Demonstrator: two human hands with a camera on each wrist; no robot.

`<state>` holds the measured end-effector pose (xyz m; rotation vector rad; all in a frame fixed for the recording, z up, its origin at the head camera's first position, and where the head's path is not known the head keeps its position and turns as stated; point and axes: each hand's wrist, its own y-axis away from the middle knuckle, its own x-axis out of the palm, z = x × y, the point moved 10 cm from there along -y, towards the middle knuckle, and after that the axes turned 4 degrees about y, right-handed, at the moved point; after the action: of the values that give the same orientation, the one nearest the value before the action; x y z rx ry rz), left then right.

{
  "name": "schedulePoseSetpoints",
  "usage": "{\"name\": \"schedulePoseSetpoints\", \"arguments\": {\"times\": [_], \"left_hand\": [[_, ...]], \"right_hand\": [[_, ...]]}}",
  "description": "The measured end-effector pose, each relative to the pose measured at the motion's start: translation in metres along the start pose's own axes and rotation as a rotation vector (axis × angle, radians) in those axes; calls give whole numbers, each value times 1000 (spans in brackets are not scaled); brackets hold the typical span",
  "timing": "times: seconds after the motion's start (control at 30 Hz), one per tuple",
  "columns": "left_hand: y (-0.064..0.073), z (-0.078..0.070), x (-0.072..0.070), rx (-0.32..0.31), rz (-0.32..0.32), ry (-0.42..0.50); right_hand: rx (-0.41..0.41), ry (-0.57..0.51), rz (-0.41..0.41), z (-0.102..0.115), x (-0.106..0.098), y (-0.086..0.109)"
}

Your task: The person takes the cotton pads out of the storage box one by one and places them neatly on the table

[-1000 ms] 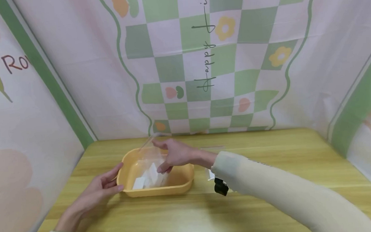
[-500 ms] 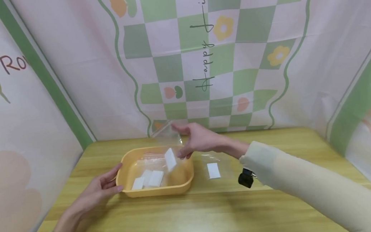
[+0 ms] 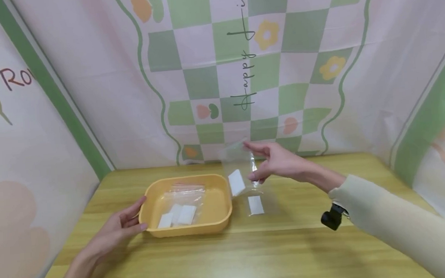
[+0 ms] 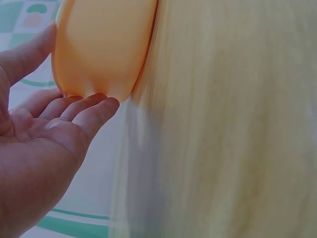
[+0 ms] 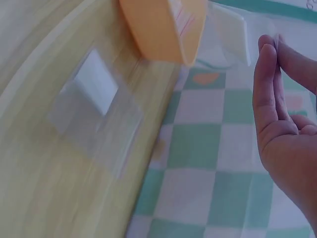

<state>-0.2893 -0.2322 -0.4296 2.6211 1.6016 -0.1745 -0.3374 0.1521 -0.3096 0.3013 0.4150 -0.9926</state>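
My left hand (image 3: 116, 226) holds the left end of a yellow plastic basin (image 3: 190, 230), thumb and fingers against its wall. In the left wrist view, the fingertips press on the end of the basin (image 4: 104, 44). My right hand (image 3: 280, 163) pinches the edge of a clear zip-lock bag (image 3: 233, 159) with a white rectangular piece (image 3: 236, 182) inside. This bag hangs beyond the basin's right end, above the table. Several similar clear bags (image 3: 189, 197) with white pieces lie in the basin's left part.
On the wooden table (image 3: 231, 259), right of the basin, lies another clear bag (image 3: 270, 200) with a white piece (image 3: 256, 205) in it. A printed checkered cloth (image 3: 237, 131) hangs behind the table's back edge.
My right hand has lifted the bag from the basin and moved right with it, past the basin's right end. The left hand has stayed on the basin.
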Motion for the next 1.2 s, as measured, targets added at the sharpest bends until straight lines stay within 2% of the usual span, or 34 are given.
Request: {"name": "schedulePoseSetpoints", "arguments": {"times": [0.43,0.57,0.7,0.93,1.03,1.2], "left_hand": [[0,1,1,14,10,-1],[-1,4,-1,-9,-7,-2],[-1,3,0,-6,-2,1],[0,-2,0,22,14,6],[0,-1,0,22,16,-2],[-1,3,-2,-14,-7,-7]], "right_hand": [[85,-20,-30,-70,-38,40],[105,-39,-35,-93,-45,49],[131,-79,-39,-114,-50,57],[155,-117,-30,-140,-51,61],[164,-89,-21,-147,-52,63],[174,-11,-6,-155,-54,62]]}}
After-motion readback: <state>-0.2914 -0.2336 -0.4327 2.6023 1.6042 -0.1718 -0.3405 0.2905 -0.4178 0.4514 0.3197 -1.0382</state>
